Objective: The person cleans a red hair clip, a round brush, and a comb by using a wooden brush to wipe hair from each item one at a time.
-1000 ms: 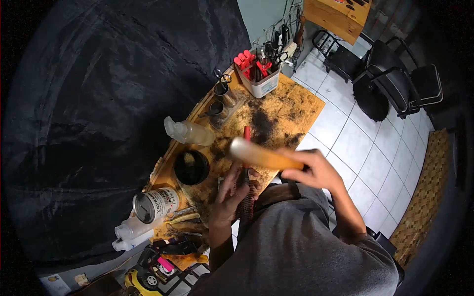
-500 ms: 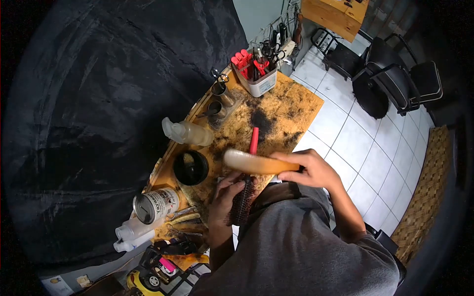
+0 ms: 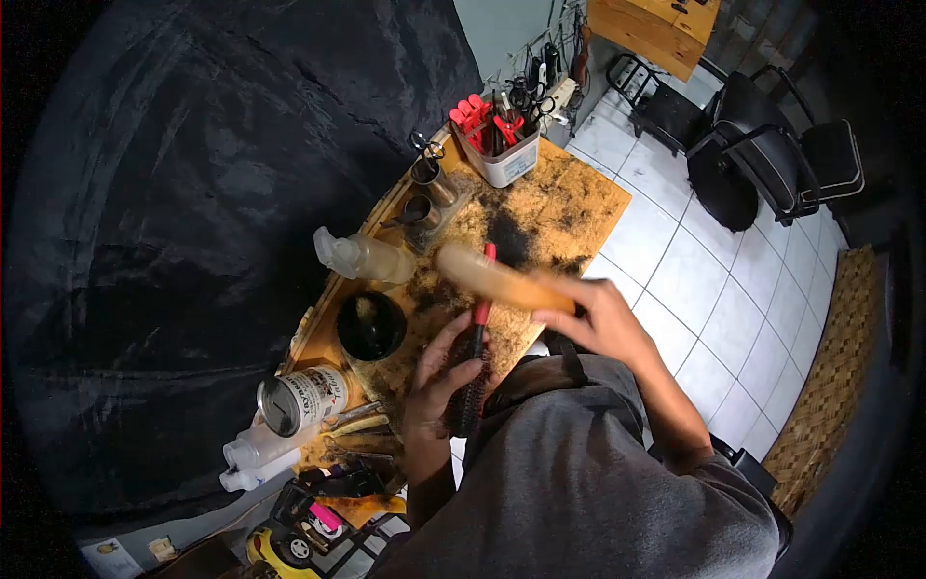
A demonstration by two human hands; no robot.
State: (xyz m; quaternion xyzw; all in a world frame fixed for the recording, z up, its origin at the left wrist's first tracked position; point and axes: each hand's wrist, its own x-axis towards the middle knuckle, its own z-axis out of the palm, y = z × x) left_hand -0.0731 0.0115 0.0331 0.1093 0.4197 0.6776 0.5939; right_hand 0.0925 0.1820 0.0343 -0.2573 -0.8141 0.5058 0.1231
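Observation:
My left hand (image 3: 441,381) is wrapped round a hairbrush (image 3: 470,400) with dark bristles and a red handle that points away from me toward the wooden counter (image 3: 588,198). In my right hand (image 3: 603,318) is a wooden-handled brush (image 3: 497,280) with pale bristles, blurred by motion. Its bristle end points left and overlaps the red handle in this view. Dark hair clippings lie scattered over the counter beneath both brushes. Left of my left hand stands a black bowl (image 3: 372,326).
Beyond the bowl are a clear spray bottle (image 3: 371,259), metal cups (image 3: 422,212) and a tub of clips and scissors (image 3: 511,164). A white can (image 3: 316,394) and plastic bottles (image 3: 260,449) line the near left edge. Black chairs (image 3: 772,145) stand on the tiled floor (image 3: 694,280).
The pale-bristled brush has swung farther from me, its bristles now higher over the red handle. My right hand moved up slightly, and the hairbrush has turned a little in my left hand.

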